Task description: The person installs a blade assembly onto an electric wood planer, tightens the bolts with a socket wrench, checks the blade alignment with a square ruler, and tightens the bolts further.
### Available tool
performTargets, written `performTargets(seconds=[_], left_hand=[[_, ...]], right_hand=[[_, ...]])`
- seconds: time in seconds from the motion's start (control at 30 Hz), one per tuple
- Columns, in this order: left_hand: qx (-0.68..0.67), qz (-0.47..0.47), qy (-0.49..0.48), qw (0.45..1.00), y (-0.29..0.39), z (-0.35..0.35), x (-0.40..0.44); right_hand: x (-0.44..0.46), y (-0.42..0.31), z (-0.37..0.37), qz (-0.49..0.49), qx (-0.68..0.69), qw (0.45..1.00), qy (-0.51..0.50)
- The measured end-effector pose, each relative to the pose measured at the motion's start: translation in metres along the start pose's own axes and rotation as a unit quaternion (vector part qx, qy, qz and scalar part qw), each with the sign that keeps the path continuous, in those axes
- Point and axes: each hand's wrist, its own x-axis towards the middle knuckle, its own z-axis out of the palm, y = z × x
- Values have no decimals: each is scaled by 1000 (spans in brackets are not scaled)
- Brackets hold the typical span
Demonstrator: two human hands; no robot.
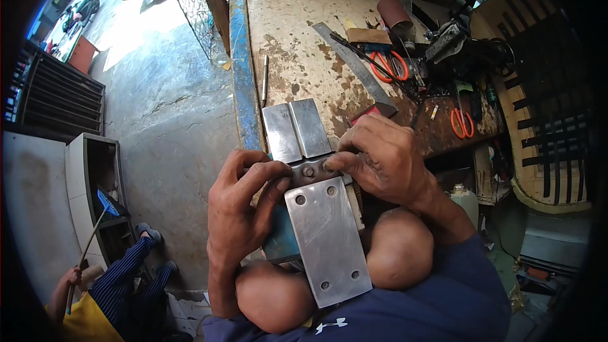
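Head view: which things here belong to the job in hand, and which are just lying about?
Likely part of the job:
- dark metal bar, with the left hand and right hand at its ends
- metal plate with four holes
- grooved metal piece

Seemingly lying about:
- ruler
- orange-handled scissors
- thin rod
- reddish roll

The left hand (242,196) is held with its fingers bent inward and its thumb brought close to the fingertips, while the right hand (383,161) is turned toward it, fingers curled and thumb stretched out; how firmly either is closed cannot be told. The left forearm (221,282) is pointed forward, the right forearm (448,212) slanted inward, both placed outside the bent knees (275,297).
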Motion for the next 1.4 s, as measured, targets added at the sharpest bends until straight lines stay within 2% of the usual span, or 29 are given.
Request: performTargets(seconds=[0.1, 0.17, 0.23, 0.33, 0.47, 0.57, 0.6, 0.67, 0.7, 0.77, 0.8, 0.87, 0.9, 0.97, 1.0, 1.03, 1.07, 1.1, 1.13, 1.2, 1.27, 1.3, 1.33, 1.37, 1.4], left_hand=[[-3, -13, 2, 1000, 1, 0, -4], [-10, -19, 0, 1000, 2, -1, -2], [-19, -24, -2, 1000, 3, -2, -1], [-28, -25, -7, 999, -4, -4, 1], [-45, -32, -28, 998, -8, -3, 4], [-43, -29, -40, 998, -6, -4, 5], [-42, -26, -41, 998, -5, -4, 5], [-49, -27, -44, 997, -6, -5, 6], [-50, -32, -44, 997, -4, -5, 5], [-66, -52, -42, 996, -1, -7, 8], [-66, -50, -45, 996, -3, -7, 9], [-49, -28, -53, 997, -7, -7, 10], [-50, -31, -52, 997, -7, -7, 9], [-47, -31, -50, 997, -7, -6, 9], [-46, -31, -45, 997, -8, -6, 9], [-46, -28, -43, 998, -9, -5, 8], [-45, -25, -44, 998, -10, -4, 7], [-47, -22, -44, 998, -10, -3, 7], [-60, -27, -41, 997, -10, -2, 7], [-74, -37, -29, 996, -10, -2, 6], [-72, -32, -53, 995, -12, -4, 7], [-71, -27, -66, 995, -13, -6, 7], [-72, -27, -60, 995, -13, -7, 7], [-47, -7, -59, 997, -14, -7, 6], [-22, 13, -58, 998, -15, -7, 6]], right_hand=[[8, 40, 5, 109, -10, 992, 65], [12, 93, 10, 144, -100, 981, 87], [4, 156, 17, 196, -257, 945, 52], [-6, 201, 29, 238, -255, 937, 11], [-3, 215, 23, 214, -262, 941, -21], [-4, 224, 23, 135, -377, 914, -64], [-2, 218, 19, 136, -377, 914, -61], [5, 208, 7, 169, -276, 946, -13], [10, 190, -3, 168, -274, 947, -17], [23, 150, -28, 221, -51, 972, 59], [24, 148, -40, 223, -52, 971, 61], [21, 147, -60, 271, 240, 929, 71], [22, 140, -62, 272, 241, 929, 69], [23, 124, -62, 139, 353, 909, 171], [24, 124, -61, 135, 353, 910, 169], [21, 127, -60, 105, 180, 964, 166], [17, 127, -60, 73, 0, 984, 160], [17, 124, -65, 69, -101, 979, 162], [17, 125, -67, 67, -104, 979, 163], [24, 128, -67, 25, -214, 935, 282], [28, 110, -71, 50, -157, 935, 314], [26, 107, -77, 87, 31, 951, 296], [29, 94, -82, 120, 215, 932, 267], [24, 71, -81, 171, 278, 905, 274], [22, 47, -83, 161, 314, 892, 284]])
